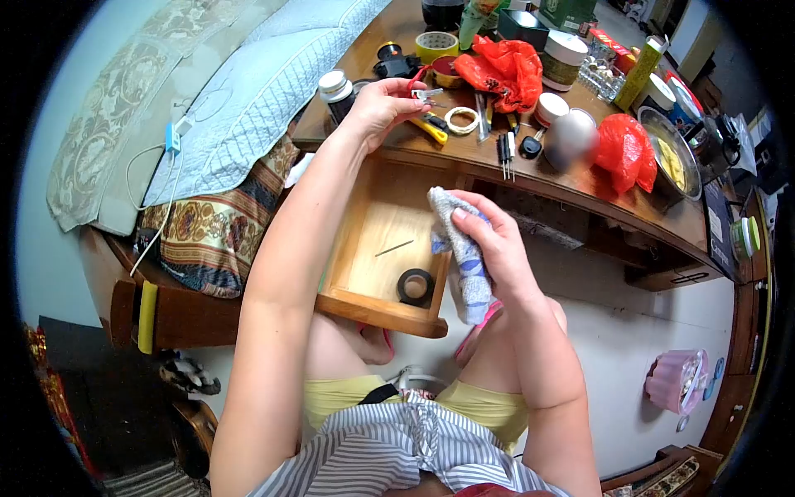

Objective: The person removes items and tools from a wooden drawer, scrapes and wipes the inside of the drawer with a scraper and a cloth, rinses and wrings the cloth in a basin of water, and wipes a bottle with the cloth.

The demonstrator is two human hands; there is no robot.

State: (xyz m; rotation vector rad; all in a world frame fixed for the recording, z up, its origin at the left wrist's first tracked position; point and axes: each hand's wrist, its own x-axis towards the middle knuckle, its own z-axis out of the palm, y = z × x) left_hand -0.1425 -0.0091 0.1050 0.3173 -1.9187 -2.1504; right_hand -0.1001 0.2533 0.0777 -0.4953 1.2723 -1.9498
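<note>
My left hand (385, 108) is raised over the near edge of the desk, its fingers pinching a small silver-and-white item (427, 95) beside a red loop; its exact kind is unclear. My right hand (497, 240) grips a folded grey-white cloth with blue patches (470, 277) above the right side of an open wooden drawer (352, 300). Inside the drawer lie a roll of black tape (416, 287) and a thin dark rod (394, 248). Just below my left hand, a yellow utility knife (431, 130) and a roll of cream tape (462, 121) rest on the desk.
The desk (571, 186) carries red plastic bags (627, 153), jars (566, 60), a yellow tape roll (436, 47), a white-capped bottle (335, 89) and a metal bowl (691, 178). A bed (257, 91) stands at left. A pink bin (675, 381) is on the floor.
</note>
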